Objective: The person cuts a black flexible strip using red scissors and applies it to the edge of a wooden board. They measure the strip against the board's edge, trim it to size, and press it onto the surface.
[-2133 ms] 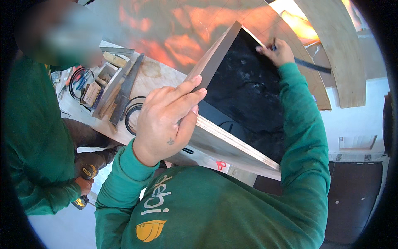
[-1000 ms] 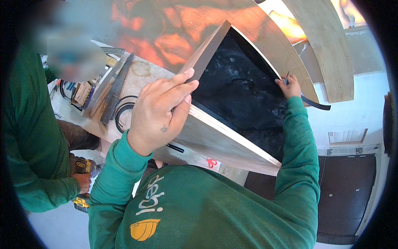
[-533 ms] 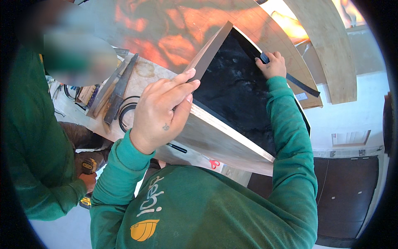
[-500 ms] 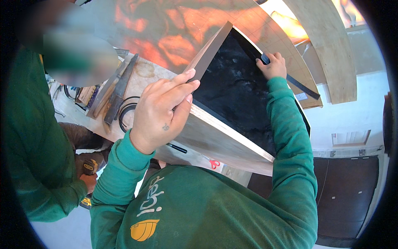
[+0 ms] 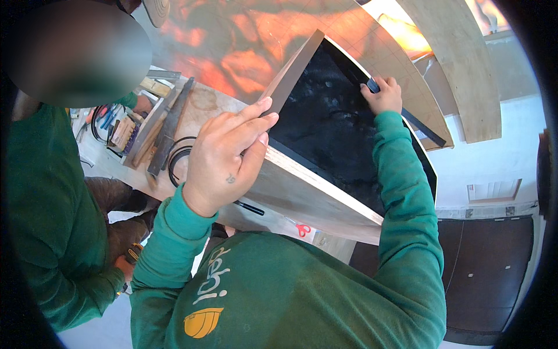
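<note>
A large wooden panel or shallow box with a black inner face (image 5: 334,116) stands slanted in front of me. A brown strip (image 5: 296,75) runs along its left edge. My left hand (image 5: 226,157) pinches the near corner of that edge, fingertips and thumb pressed together there. At the far right edge my right hand (image 5: 383,96) is closed round a dark flat strip (image 5: 424,127), whose free end sticks out past the panel. A small bluish-black piece shows at its fingertips; whether it belongs to the strip I cannot tell.
A co-worker in a green sleeve (image 5: 52,192) stands at my left, one hand on a power tool (image 5: 133,253), the other at a tool tray (image 5: 125,134). Coiled black cable (image 5: 177,163), a black pen (image 5: 250,207) and red-handled scissors (image 5: 303,230) lie on the table.
Both my hands stay nearly in place, and the dark strip's free end has shifted slightly. At left the co-worker has leaned, and a hand now shows at the tool tray.
</note>
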`<action>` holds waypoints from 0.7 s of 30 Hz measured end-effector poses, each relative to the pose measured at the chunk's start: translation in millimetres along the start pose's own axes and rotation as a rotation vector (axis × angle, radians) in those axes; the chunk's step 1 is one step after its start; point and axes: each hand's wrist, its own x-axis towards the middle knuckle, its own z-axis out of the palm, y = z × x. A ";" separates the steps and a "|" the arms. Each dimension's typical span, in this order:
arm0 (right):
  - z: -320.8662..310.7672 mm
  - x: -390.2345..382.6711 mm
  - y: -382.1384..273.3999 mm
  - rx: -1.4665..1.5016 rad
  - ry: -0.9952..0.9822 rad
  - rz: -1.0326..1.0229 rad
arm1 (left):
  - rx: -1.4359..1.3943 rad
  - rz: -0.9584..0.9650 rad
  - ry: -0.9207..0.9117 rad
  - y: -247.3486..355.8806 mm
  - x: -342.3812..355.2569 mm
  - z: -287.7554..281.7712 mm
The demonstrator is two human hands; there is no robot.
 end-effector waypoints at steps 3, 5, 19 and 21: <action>-1.9 -2.6 7.9 -0.001 -0.016 0.011 | 0.003 0.080 0.111 -4.8 0.1 8.3; -3.3 -1.9 3.0 -0.012 -0.020 0.024 | -0.001 0.072 0.107 -4.1 0.2 8.6; 3.5 -2.5 1.8 -0.026 0.039 0.020 | 0.004 0.065 0.096 -3.6 0.1 7.1; 3.2 -3.2 11.0 -0.012 0.035 0.012 | 0.012 0.056 0.096 -2.8 -0.8 7.2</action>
